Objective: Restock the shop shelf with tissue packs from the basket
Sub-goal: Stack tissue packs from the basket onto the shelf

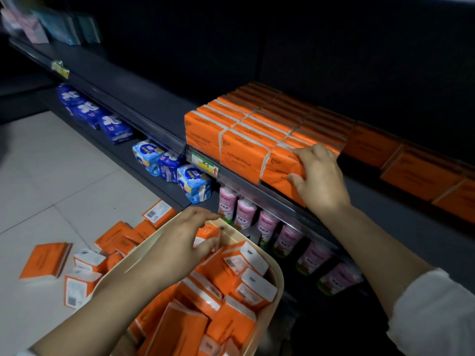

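Note:
Orange tissue packs (239,129) stand in rows on the dark shelf (144,104). My right hand (317,173) grips the front right pack (279,167) of that block at the shelf's front edge, fingers over its top and thumb on its face. A cream basket (276,272) below holds several more orange and white packs. My left hand (180,242) reaches into the basket and pinches the top of one pack (209,233) near the far rim.
Several orange packs (46,260) lie scattered on the tiled floor left of the basket. The lower shelf holds blue packs (164,160) and pink rolls (246,211). More orange packs (416,170) lie flat on the shelf at right. A price tag (205,164) sits on the shelf rail.

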Demonstrator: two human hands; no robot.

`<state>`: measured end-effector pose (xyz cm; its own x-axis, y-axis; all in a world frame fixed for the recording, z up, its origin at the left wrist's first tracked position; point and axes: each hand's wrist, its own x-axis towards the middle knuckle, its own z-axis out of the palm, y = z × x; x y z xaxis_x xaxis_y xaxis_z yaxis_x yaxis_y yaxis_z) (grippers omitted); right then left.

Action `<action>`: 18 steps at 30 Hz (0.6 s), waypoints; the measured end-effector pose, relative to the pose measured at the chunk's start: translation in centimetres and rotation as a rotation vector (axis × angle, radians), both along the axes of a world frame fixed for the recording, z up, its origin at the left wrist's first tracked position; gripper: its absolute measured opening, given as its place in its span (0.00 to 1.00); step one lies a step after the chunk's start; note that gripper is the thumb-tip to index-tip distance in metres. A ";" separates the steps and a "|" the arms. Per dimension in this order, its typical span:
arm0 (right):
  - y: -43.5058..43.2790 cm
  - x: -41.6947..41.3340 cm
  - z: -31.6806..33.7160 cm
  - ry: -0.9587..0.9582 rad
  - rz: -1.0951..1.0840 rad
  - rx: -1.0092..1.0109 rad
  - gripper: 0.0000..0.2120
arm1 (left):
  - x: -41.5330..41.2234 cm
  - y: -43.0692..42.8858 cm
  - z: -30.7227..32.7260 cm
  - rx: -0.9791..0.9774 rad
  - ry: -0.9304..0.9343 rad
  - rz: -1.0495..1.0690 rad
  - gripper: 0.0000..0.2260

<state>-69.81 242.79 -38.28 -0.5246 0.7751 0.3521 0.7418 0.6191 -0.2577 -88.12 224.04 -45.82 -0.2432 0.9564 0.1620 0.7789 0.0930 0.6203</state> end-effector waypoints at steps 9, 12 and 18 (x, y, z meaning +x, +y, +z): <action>0.1 -0.4 -1.9 -0.106 -0.006 0.096 0.22 | -0.5 -0.6 0.2 -0.039 -0.005 0.019 0.18; -0.4 -0.4 -1.3 -0.126 -0.014 0.093 0.26 | -1.0 -1.1 0.1 -0.054 0.024 0.014 0.19; -4.4 -2.4 -0.7 0.045 0.243 0.218 0.26 | -3.3 -4.6 -1.8 -0.267 0.241 0.087 0.21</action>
